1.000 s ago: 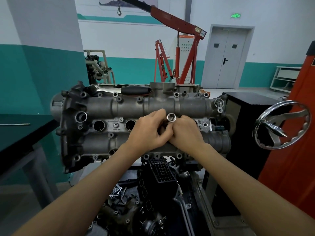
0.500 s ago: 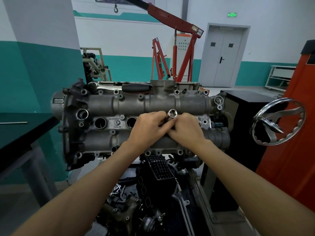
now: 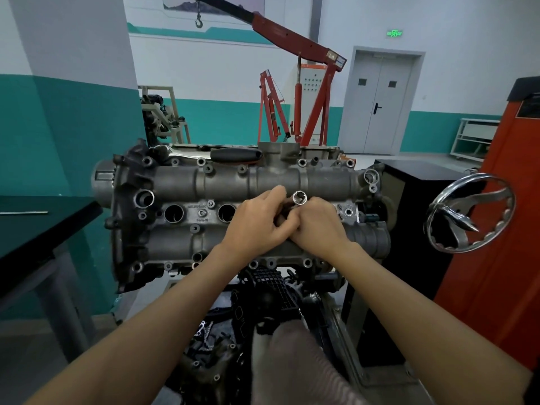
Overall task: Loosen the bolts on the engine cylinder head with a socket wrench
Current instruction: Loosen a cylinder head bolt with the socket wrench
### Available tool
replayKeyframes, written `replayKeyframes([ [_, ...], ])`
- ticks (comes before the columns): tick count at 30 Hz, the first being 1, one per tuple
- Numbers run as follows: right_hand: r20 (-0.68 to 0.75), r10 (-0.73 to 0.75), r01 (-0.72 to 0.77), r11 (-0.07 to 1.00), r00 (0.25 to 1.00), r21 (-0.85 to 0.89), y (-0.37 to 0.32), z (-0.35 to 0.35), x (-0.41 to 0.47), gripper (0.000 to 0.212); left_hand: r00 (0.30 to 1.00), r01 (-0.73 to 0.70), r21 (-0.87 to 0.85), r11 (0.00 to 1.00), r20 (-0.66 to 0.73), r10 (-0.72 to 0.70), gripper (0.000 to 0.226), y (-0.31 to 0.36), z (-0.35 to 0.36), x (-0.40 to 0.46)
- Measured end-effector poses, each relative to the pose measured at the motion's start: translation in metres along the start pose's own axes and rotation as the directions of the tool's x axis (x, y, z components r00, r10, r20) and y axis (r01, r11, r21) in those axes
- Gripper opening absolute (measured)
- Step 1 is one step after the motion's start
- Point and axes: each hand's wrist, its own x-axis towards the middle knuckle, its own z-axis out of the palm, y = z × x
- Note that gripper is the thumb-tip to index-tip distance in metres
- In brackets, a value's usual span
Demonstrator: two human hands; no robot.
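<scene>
Two bare arms reach forward from the bottom of the view and meet over the middle of the engine. The left hand [image 3: 258,222] comes in from about 7 o'clock. Its fingers are curled in and its thumb points up toward 12 o'clock. The right hand [image 3: 317,225] comes in from about 5 o'clock, and its fingers are curled too. The two hands press against each other, knuckle to knuckle. Together they are closed around a small dark part that is mostly hidden between them. A shiny round socket [image 3: 299,197] sticks up just above the spot where the hands meet, with its open end facing the camera. It cannot be told which hand has the tighter hold on it.

The cylinder head [image 3: 181,238] is a long grey metal block that lies sideways across the middle of the view. It looks dull and a bit dirty. It has two big round holes [image 3: 174,213] toward 9 o'clock of the hands. Many small bolts [image 3: 201,161] sit along its top edge and its bottom edge. A dark cover closes its left end.

A wrench with a black handle [image 3: 236,154] lies on top of the engine, at 12 o'clock from the hands. At 3 o'clock there is a shiny metal hand wheel [image 3: 470,213]. Far behind, at 12 o'clock, stands a red crane [image 3: 295,39].
</scene>
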Motion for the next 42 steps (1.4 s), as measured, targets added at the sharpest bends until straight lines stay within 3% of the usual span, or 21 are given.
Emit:
replayKeyframes([
  [4, 0.037, -0.003, 0.0, 0.996, 0.999, 0.088, 0.0, 0.003, 0.0, 0.041, 1.0, 0.022, -0.001, 1.0, -0.008, -0.022, 0.043, -0.005, 0.003, -0.002],
  [10, 0.04, 0.03, -0.036, 0.989, 0.999, 0.141, 0.006, 0.005, 0.001, 0.033, 0.996, 0.079, -0.028, 0.996, -0.041, -0.08, 0.047, -0.007, 0.004, 0.003],
  [16, -0.068, 0.016, -0.004, 0.985, 0.998, 0.173, -0.001, -0.003, -0.001, 0.019, 0.991, 0.127, -0.038, 0.991, -0.032, -0.128, 0.048, -0.011, 0.007, 0.002],
  [32, 0.024, 0.022, -0.027, 0.972, 0.999, 0.234, 0.005, 0.002, -0.003, 0.02, 0.997, 0.074, -0.021, 0.997, -0.02, -0.074, 0.051, -0.012, 0.007, 0.001],
  [39, 0.03, -0.033, 0.026, 0.974, 0.999, 0.223, 0.004, -0.001, -0.004, 0.009, 0.999, 0.047, 0.012, 0.999, 0.016, -0.047, 0.029, -0.005, 0.003, 0.0],
  [42, 0.091, -0.026, 0.004, 0.973, 0.995, 0.229, 0.005, 0.003, -0.002, 0.015, 0.995, 0.096, 0.067, 0.993, 0.008, -0.096, 0.025, -0.004, 0.003, 0.0],
])
